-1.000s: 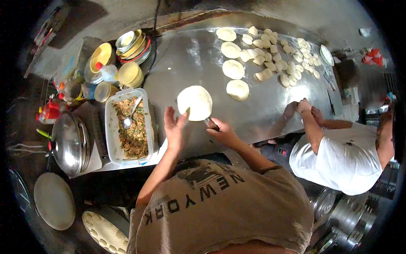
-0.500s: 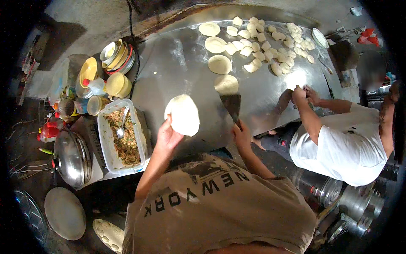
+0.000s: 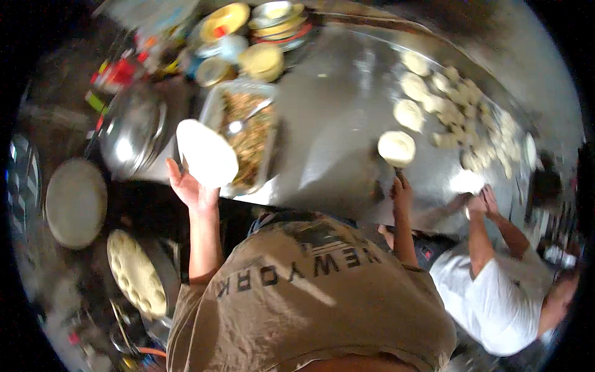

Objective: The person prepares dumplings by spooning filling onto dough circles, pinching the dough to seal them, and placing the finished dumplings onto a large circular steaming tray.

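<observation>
A flat white dough round (image 3: 207, 155) rests on my left hand (image 3: 197, 193), which supports its lower edge; the thumb stands apart and the other fingers are mostly hidden beneath it. It is tilted beside the clear plastic tub (image 3: 271, 162) of chopped filling (image 3: 249, 139), where a metal spoon (image 3: 259, 108) lies. My right hand (image 3: 401, 191) is closed round the handle of a spatula (image 3: 400, 172). Its blade is hidden beneath another dough round (image 3: 396, 147) on the metal worktop (image 3: 334, 124). More flattened rounds (image 3: 409, 115) lie beyond it.
Many small dough pieces (image 3: 462, 102) cover the far right of the worktop. A co-worker in a white shirt (image 3: 489, 297) has both hands at its right edge. Stacked bowls (image 3: 279, 25) stand far left, a lidded pan (image 3: 133, 133) left, and a tray with dough rounds (image 3: 137, 273) lower left.
My left hand has carried its dough round left, from over the worktop to beside the tub. The spatula blade has gone under the nearest round. The view has turned left.
</observation>
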A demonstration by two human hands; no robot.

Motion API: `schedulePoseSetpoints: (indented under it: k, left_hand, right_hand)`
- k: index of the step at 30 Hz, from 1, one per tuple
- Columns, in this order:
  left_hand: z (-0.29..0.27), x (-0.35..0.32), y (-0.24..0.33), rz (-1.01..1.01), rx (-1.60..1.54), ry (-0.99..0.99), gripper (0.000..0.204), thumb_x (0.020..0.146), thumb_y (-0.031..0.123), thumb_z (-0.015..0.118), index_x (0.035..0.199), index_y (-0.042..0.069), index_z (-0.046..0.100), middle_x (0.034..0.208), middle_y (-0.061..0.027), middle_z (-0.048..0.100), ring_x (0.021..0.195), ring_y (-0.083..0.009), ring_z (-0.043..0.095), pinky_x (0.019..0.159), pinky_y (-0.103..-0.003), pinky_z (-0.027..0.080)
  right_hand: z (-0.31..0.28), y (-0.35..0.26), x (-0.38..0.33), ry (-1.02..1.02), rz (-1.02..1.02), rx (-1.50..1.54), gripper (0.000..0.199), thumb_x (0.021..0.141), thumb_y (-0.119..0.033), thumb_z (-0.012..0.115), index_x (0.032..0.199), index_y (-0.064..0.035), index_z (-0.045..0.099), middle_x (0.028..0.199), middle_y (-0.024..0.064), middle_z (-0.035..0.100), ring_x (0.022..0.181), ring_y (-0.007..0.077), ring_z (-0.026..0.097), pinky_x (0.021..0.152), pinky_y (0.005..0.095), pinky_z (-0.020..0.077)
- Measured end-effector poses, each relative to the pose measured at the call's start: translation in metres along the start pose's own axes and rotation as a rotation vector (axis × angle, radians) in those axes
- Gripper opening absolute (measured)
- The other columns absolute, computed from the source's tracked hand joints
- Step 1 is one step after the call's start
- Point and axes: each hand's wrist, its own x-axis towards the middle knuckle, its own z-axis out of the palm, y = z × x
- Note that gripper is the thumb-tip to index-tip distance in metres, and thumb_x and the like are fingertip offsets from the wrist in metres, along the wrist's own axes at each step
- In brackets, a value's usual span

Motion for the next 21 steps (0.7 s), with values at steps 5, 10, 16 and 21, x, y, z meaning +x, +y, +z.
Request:
schedulePoseSetpoints:
  k: [5,10,16,21]
  left_hand:
    - [-0.022,-0.078,0.076,0.326,0.298,0.255,0.057,0.083,0.031,0.062,0.127,-0.001,0.045,0.128,-0.0152,0.052,0.118,-0.0319,0.049,0.102,-0.05,0.036]
    - [-0.057,-0.128,0.076,0.389,0.459,0.574,0.046,0.081,0.008,0.064,0.123,-0.003,0.048,0.119,-0.0157,0.058,0.111,-0.0296,0.056,0.098,-0.048,0.043]
    - [-0.065,-0.134,0.056,0.37,0.225,0.491,0.048,0.082,0.013,0.063,0.124,-0.003,0.047,0.12,-0.016,0.057,0.113,-0.0312,0.054,0.099,-0.048,0.041]
    - [-0.061,-0.149,0.056,0.421,0.267,0.585,0.049,0.082,0.018,0.06,0.125,-0.002,0.046,0.123,-0.0155,0.055,0.114,-0.0301,0.053,0.1,-0.047,0.041]
  right_hand:
    - [0.079,-0.078,0.011,0.161,-1.005,-0.629,0.029,0.084,-0.014,0.064,0.107,0.0026,0.06,0.086,0.0124,0.064,0.077,0.0231,0.06,0.071,0.0309,0.0471]
    - [0.266,-0.224,-0.039,-0.472,-1.126,-0.376,0.016,0.08,-0.003,0.062,0.096,-0.0019,0.065,0.092,0.0134,0.065,0.084,0.0289,0.063,0.074,0.0338,0.0491]
    - [0.384,-0.231,-0.019,-0.776,-1.273,-1.582,0.012,0.074,-0.011,0.062,0.082,-0.0041,0.069,0.086,0.0148,0.067,0.085,0.0302,0.065,0.072,0.0384,0.0517]
    - [0.382,-0.267,-0.041,-0.712,-1.454,-1.424,0.014,0.073,-0.009,0.056,0.07,-0.0022,0.068,0.073,0.0177,0.066,0.07,0.0328,0.067,0.06,0.0456,0.0515]
